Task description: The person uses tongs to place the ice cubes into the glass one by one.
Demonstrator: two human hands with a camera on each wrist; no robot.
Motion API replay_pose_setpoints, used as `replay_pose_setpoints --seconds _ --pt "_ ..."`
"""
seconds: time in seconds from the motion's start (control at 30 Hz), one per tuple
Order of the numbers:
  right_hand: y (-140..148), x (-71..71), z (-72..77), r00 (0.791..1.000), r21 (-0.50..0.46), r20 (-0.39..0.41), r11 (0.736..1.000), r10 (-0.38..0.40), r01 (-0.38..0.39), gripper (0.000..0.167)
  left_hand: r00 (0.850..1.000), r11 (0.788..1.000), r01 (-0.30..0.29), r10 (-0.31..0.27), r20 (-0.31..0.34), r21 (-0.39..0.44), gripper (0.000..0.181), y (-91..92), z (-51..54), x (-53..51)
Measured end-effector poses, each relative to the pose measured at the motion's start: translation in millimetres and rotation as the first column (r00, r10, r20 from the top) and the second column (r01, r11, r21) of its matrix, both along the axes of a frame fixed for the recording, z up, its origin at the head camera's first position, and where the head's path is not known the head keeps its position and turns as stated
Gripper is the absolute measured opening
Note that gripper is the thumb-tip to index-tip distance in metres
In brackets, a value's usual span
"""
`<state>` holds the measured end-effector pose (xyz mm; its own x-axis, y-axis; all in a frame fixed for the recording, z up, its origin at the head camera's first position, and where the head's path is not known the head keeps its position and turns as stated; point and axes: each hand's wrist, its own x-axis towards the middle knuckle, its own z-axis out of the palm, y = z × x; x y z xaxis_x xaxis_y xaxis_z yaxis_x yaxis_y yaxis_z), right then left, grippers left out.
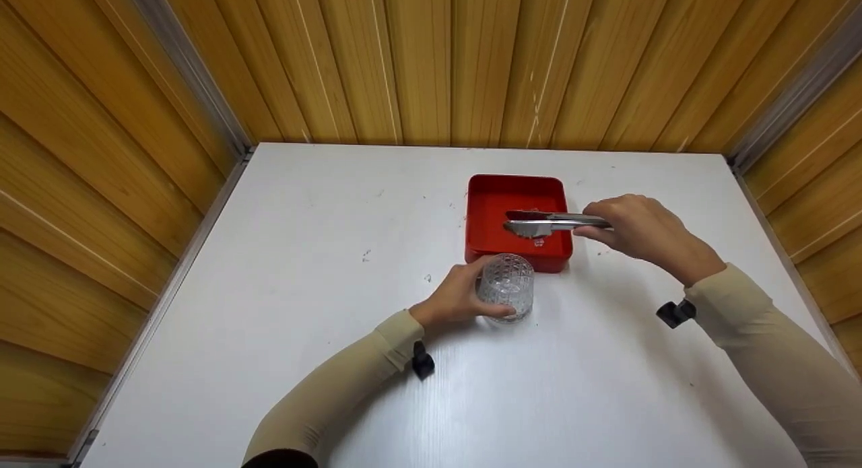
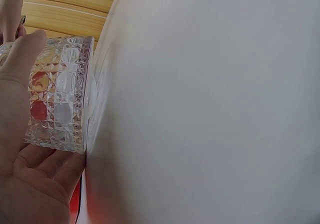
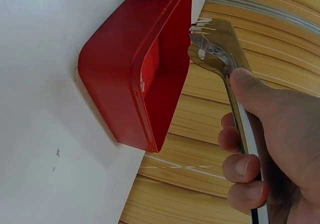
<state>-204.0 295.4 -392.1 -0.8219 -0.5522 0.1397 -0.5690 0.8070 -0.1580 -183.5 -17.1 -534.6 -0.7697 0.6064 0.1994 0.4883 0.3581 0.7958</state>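
Observation:
A clear cut-patterned glass (image 1: 508,286) stands upright on the table, close to the near side of a red square box (image 1: 549,263). My left hand (image 1: 454,296) grips the glass, thumb on the near side and fingers round the far side. My right hand (image 1: 636,227) holds metal tongs (image 3: 245,129) by their arms, the thumb on top. Over the box, the heads of the tongs are spread a little apart, one of them with tines. Small clear pieces (image 1: 539,242) lie in the box below the tongs; I cannot tell whether the tongs touch them.
Small clear flecks (image 1: 366,255) lie scattered on the white table (image 1: 303,293), mostly left of the box. Wood-patterned panels (image 1: 417,64) rise behind the table and on both sides. Black wrist mounts (image 1: 422,361) sit on both sleeves.

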Motion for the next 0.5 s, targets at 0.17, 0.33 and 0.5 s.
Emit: replay_pose_setpoints --seconds 0.17,0.33,0.5 --pt "1.3 -6.9 0.0 0.998 0.037 0.055 0.999 -0.038 0.036 0.016 1.000 1.000 0.000 0.000 0.008 0.004 0.084 0.3 -0.5 -0.5" --pt "-0.4 -14.9 -1.2 0.992 0.065 0.102 0.996 -0.074 0.067 0.016 1.000 1.000 -0.018 0.018 -0.010 -0.025 0.086 -0.5 -0.8 -1.3" --pt "-1.5 -23.4 -1.3 0.988 0.074 0.131 0.995 -0.081 0.072 0.014 1.000 1.000 -0.014 0.014 0.005 -0.027 0.086 -0.5 -0.1 -1.4"
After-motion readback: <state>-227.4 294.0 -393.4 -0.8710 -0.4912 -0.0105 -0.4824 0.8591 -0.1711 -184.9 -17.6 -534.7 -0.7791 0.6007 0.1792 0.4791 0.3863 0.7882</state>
